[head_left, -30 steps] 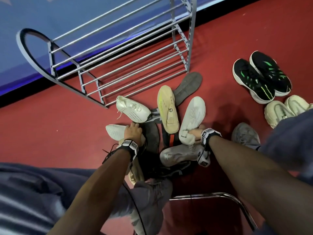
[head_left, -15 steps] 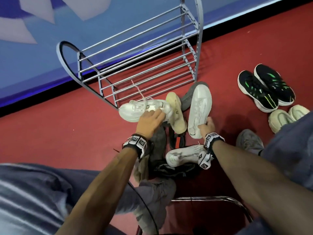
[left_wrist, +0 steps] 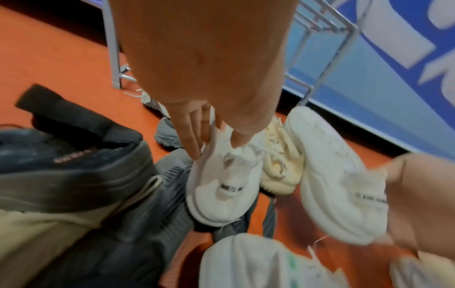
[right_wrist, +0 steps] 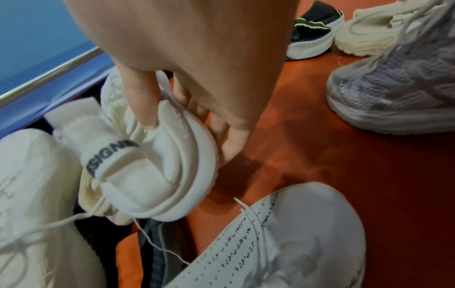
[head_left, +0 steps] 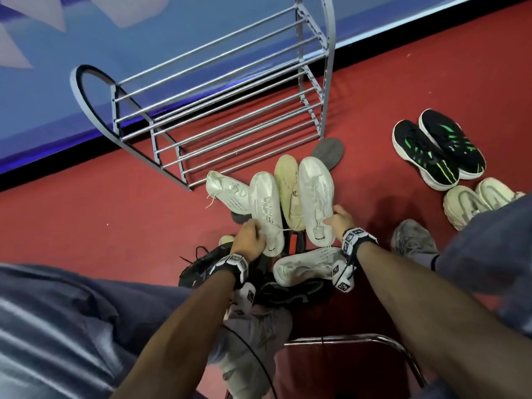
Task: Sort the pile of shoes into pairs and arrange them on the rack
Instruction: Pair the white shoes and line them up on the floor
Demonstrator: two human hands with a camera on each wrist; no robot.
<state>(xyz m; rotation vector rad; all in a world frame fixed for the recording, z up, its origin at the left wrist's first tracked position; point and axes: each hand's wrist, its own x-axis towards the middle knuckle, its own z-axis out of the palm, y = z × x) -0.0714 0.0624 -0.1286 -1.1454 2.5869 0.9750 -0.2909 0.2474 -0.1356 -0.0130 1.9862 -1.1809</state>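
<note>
My left hand (head_left: 250, 237) grips a white knit sneaker (head_left: 265, 208) by its heel collar, seen close in the left wrist view as the white sneaker (left_wrist: 221, 187) under my fingers (left_wrist: 189, 128). My right hand (head_left: 339, 218) grips a matching white sneaker (head_left: 315, 197) at the heel, thumb inside the collar (right_wrist: 145, 109); its heel tab (right_wrist: 110, 155) carries dark letters. Both shoes are held above the pile (head_left: 288, 254), toes pointing at the grey metal rack (head_left: 218, 110). Between them lies a yellowish shoe (head_left: 288, 191).
Other white sneakers (head_left: 227, 191) (head_left: 305, 266), black and grey shoes and a dark insole (head_left: 328, 152) lie in the pile. A black-and-green pair (head_left: 437, 151) and a cream pair (head_left: 472, 203) stand on the red floor at right. A chrome chair frame (head_left: 359, 341) is below.
My left hand picked up a white sneaker and turned it toe-forward beside the one in my right hand, which rose and shifted toward the rack. The camera view tilted upward.
</note>
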